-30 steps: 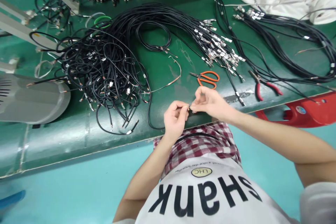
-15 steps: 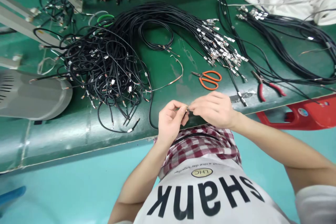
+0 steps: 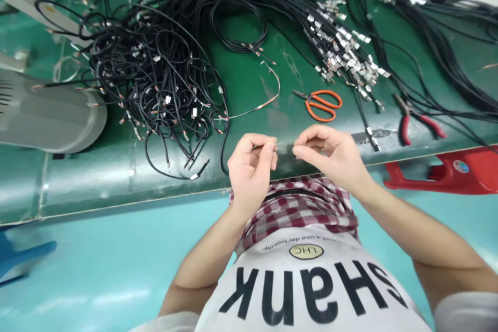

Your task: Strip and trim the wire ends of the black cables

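My left hand (image 3: 251, 168) pinches a thin wire (image 3: 281, 143) between thumb and forefinger; its bare, fine tip sticks out to the right. Most of that wire is hidden by the fingers. Just right of the tip, apart from it, is my right hand (image 3: 330, 153), its thumb and forefinger tips close together in a pinch. Whether anything lies between them is too small to make out. Beyond the hands are orange-handled scissors (image 3: 321, 105) and a thin, curved copper-coloured wire (image 3: 268, 102). A black cable (image 3: 223, 148) runs down to the table edge beside my left hand.
A tangled heap of black cables (image 3: 155, 72) covers the left of the green table (image 3: 105, 181). Cable ends with silvery connectors (image 3: 350, 54) fan out at right. Red-handled pliers (image 3: 405, 114), a grey machine housing (image 3: 50, 114) and a red plastic stool (image 3: 467, 174) are also around.
My hands were together at the wire; my right hand has drawn away to the right, exposing the wire tip. The camera view has tilted downward, so the table items sit higher.
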### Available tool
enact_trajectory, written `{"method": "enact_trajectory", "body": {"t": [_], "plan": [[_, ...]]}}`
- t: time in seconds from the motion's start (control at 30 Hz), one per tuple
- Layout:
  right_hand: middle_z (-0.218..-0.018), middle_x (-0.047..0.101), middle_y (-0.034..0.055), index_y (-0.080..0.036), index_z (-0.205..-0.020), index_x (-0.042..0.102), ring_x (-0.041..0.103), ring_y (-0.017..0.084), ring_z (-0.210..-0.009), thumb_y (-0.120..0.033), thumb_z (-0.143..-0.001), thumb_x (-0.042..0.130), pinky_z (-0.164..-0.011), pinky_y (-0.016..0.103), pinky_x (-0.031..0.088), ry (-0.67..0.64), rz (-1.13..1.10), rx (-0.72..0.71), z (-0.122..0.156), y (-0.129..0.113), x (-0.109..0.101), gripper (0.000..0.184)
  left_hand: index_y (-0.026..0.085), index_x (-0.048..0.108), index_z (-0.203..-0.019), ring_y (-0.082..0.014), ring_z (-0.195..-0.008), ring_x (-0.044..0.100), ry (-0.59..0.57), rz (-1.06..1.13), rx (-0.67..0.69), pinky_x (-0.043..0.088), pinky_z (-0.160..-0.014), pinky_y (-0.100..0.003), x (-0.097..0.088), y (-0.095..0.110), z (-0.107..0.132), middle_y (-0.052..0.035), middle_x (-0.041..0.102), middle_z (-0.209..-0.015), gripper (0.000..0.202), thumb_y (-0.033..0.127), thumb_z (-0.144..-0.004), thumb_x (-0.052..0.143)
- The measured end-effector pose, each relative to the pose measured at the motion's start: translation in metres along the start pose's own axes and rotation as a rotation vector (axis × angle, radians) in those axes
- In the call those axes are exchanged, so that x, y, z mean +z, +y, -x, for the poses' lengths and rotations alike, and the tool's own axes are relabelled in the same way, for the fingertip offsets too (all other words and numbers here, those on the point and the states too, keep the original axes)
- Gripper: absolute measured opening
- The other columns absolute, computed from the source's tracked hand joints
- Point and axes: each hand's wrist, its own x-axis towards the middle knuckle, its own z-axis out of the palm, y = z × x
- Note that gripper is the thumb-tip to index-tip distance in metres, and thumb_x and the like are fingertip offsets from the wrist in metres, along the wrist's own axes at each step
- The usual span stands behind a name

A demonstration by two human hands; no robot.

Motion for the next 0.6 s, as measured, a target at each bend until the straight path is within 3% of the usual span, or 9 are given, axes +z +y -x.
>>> {"method": "enact_trajectory", "body": {"t": [0.13,0.27,0.43,0.6], "plan": [[-0.092,0.063,0.0029,-0.019,-0.091,0.069,0.058,0.011,-0.071,-0.029,-0.083,0.079,-0.059,0.027,0.046,0.144,0.103,-0.2,0.01,0.008,0.022,0.016,0.015,0.064,-0.093,-0.0057,-0.058,0.055,0.027,-0.015,-0.008,0.047,-0.054,-0.018,0.0,0.003,0.0,-0.0022,0.061,-0.086,0.013,0.028,-0.092,0.067],[-0.092,0.062,0.0031,-0.02,-0.091,0.068,0.057,0.012,-0.07,-0.025,-0.082,0.079,-0.058,0.029,0.046,0.221,0.143,-0.288,0.01,0.009,0.036,0.015,0.016,0.065,-0.091,-0.0076,-0.065,0.058,0.054,-0.047,0.012,0.051,-0.054,-0.018,0.003,0.004,0.002,-0.0037,0.062,-0.092,0.014,0.029,-0.091,0.068],[-0.084,0.062,0.0028,-0.021,-0.082,0.066,0.055,0.014,-0.072,-0.02,-0.087,0.072,-0.057,0.03,0.043,0.238,0.188,-0.303,0.009,0.007,0.04,0.007,0.016,0.065,-0.091,-0.0071,-0.065,0.058,0.049,-0.061,0.061,0.051,-0.055,-0.018,0.005,0.003,0.004,-0.0033,0.061,-0.092,0.012,0.028,-0.091,0.068],[-0.082,0.059,0.0013,-0.018,-0.08,0.063,0.053,0.011,-0.069,-0.017,-0.089,0.069,-0.055,0.028,0.04,0.15,0.079,-0.236,0.008,0.009,0.036,0.011,0.016,0.065,-0.092,-0.0055,-0.06,0.057,0.039,-0.072,0.054,0.05,-0.055,-0.018,0.003,0.001,0.004,-0.0032,0.062,-0.093,0.011,0.026,-0.092,0.066]]}}
